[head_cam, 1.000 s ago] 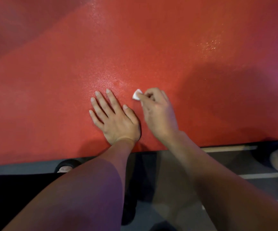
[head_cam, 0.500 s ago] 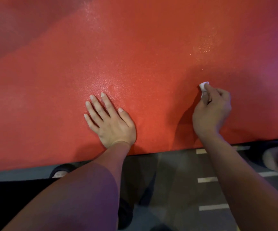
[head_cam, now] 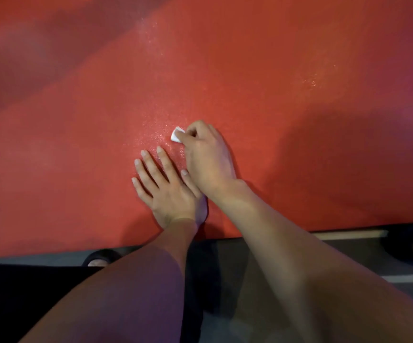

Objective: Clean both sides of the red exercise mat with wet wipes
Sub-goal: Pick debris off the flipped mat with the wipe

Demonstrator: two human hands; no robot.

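White wet wipe [head_cam: 177, 134] pinched in right hand [head_cam: 206, 159], left hand [head_cam: 168, 186] flat on red mat [head_cam: 274, 70]

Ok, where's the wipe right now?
Head view, centre: the white wipe is pinched in the right hand on the red mat, just beyond the left hand's fingertips.

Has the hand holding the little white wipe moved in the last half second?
Yes. The right hand with the wipe swept back leftward across the red mat, ending beside the flat left hand, which stayed planted.
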